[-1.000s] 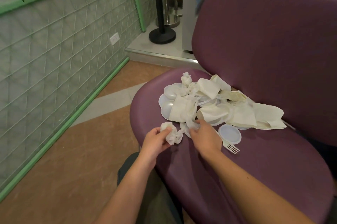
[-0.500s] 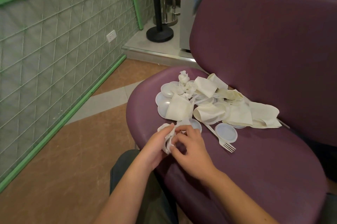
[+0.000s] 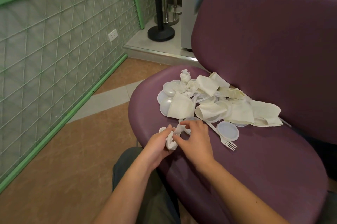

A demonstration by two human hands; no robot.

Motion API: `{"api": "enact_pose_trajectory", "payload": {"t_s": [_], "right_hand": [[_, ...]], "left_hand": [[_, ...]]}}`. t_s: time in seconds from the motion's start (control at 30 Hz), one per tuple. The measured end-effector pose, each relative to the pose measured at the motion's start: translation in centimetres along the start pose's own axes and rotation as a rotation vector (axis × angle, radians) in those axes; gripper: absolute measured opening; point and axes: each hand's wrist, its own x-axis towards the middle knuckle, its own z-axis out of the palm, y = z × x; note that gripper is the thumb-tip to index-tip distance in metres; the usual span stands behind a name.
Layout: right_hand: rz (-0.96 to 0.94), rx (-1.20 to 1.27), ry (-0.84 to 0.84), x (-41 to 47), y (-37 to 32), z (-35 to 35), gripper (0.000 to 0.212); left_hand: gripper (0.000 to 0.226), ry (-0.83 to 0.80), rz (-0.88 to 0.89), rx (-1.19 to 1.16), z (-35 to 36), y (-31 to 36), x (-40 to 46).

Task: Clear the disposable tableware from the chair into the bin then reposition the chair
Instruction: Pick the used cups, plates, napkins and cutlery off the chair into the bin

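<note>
Head camera looks down, close over chair.

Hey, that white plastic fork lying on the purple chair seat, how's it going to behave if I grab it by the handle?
The plastic fork looks thin and slim, so probably very light and a bit bendy. Its handle runs under the round lid, so pulling may drag that lid along. It lies flat on the smooth chair seat, so it will likely slide rather than roll.

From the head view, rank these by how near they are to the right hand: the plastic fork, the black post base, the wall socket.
Measured from the right hand:
1. Plastic fork, just to its right on the chair seat.
2. Black post base, far beyond the seat on the raised floor.
3. Wall socket, up left on the wall.
</note>
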Motion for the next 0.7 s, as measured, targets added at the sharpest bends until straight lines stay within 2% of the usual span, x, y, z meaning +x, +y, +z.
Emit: {"api": "enact_pose_trajectory", "payload": {"t_s": [0.13, 0.2, 0.27, 0.33, 0.4, 0.5, 0.6, 0.7], "right_hand": [[-0.035, 0.005, -0.131, 1.1, -0.3, 0.4, 0.029], [-0.052, 0.006, -0.108, 1.5, -0.4, 0.5, 0.031], [-0.106, -0.136, -0.093, 1.9, 0.0, 1.0, 0.038], [-0.207, -0.363, -0.120, 1.8, 0.8, 1.7, 0.039], [-0.260, -0.497, -0.141, 1.4, 1.7, 2.3, 0.030], [-0.297, -0.522, -0.098, 0.6, 2.9, 2.6, 0.017], [-0.285, -0.437, -0.091, 0.0, 3.1, 2.0, 0.006], [-0.108, -0.062, -0.099, -0.8, 1.7, 0.4, 0.008]], "left_hand": [[0.032, 0.037, 0.103, 0.242, -0.8, -0.3, 0.3], [0.031, 0.138, 0.196, 0.350, -1.3, -0.4, 0.5], [0.036, 0.193, 0.218, 0.342, -1.8, -0.4, 0.6], [0.032, 0.192, 0.209, 0.329, -2.2, -0.3, 0.6], [0.026, 0.192, 0.204, 0.316, -2.4, -0.4, 0.6], [0.028, 0.251, 0.177, 0.298, -2.4, -0.1, 0.8], [0.044, 0.286, 0.112, 0.370, -2.5, -0.2, 1.4], [0.068, 0.225, 0.104, 0.369, -1.9, -0.2, 1.3]]}}
